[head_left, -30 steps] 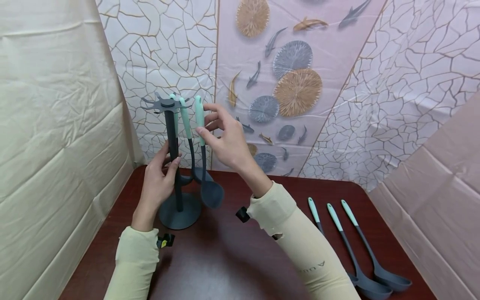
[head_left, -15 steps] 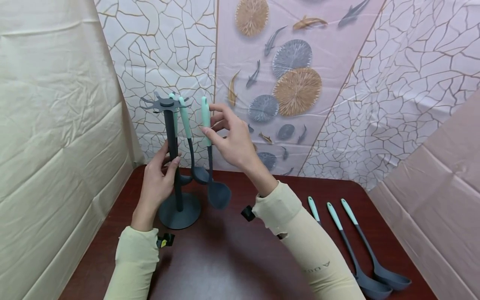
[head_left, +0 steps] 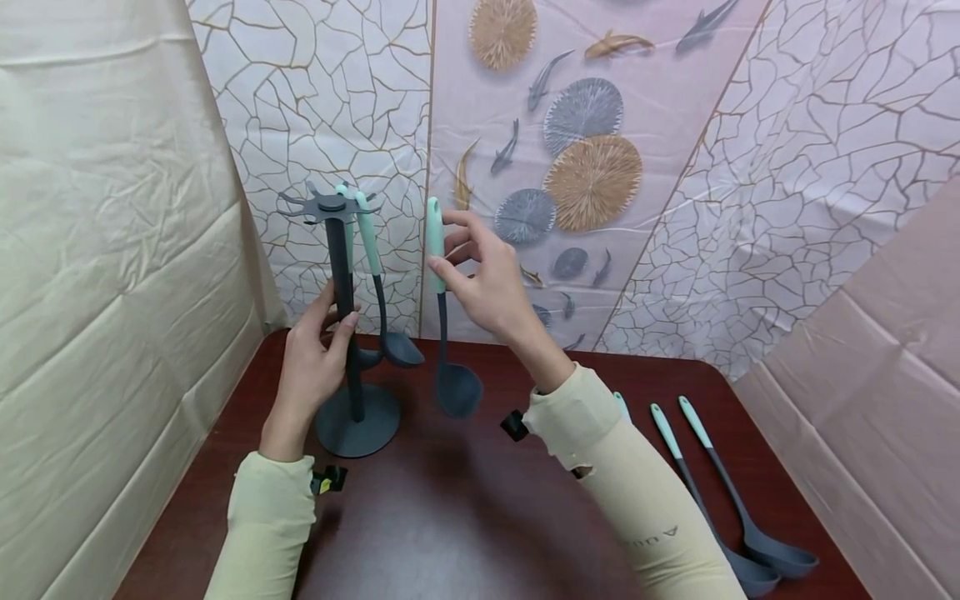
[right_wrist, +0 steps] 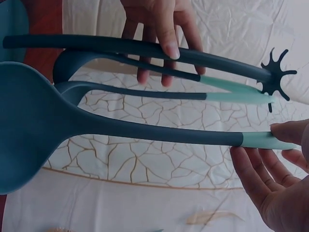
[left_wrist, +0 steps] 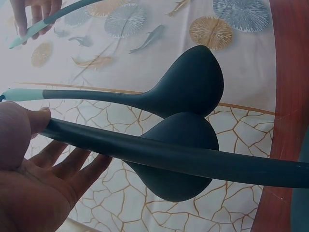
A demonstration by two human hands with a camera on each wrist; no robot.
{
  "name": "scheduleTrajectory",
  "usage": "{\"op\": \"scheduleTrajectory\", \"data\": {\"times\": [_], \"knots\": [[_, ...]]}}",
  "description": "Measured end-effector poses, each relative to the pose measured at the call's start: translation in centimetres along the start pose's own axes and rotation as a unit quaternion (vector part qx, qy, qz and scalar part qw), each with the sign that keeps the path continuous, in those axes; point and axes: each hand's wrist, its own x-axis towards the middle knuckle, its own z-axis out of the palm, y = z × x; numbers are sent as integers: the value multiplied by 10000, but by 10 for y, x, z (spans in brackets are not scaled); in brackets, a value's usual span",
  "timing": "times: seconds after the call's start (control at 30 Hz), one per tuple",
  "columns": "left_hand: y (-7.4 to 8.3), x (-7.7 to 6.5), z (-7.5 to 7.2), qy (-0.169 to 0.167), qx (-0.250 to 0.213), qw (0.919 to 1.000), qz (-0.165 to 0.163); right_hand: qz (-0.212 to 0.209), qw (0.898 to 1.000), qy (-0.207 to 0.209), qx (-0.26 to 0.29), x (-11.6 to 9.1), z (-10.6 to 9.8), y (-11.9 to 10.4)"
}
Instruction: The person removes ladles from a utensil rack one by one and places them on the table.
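Note:
My left hand grips the dark upright pole of a utensil stand at mid-height, thumb in front and fingers behind. The stand has a round base and a top ring of hooks. Two ladles with mint handles hang on its right side, one ladle in front of another ladle. Right of the stand, my right hand pinches a third ladle by its mint handle. That ladle hangs upright, bowl down, apart from the hooks; its wide dark bowl fills the left of the right wrist view.
On the right side of the dark red table lie two long mint-handled ladles side by side. Another mint handle is mostly hidden behind my right sleeve. Patterned cloth hangs behind the table, with cloth along both sides.
My right hand has moved right with the ladle, widening the gap between it and the stand. The left hand keeps its hold on the pole.

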Motion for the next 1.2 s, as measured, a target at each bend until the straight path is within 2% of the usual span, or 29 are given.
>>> {"op": "scheduleTrajectory", "data": {"times": [0.3,0.93,1.2], "knots": [[0,0,0,-9,-17,10000,-28,-99,9999,47,-97,-1,-10,5],[1,-1,0,-31,17,9999,-122,63,9997,156,-151,-11,-24,22],[2,-1,0,-34,38,9999,-128,178,9990,191,-365,-14,-33,28]]}}
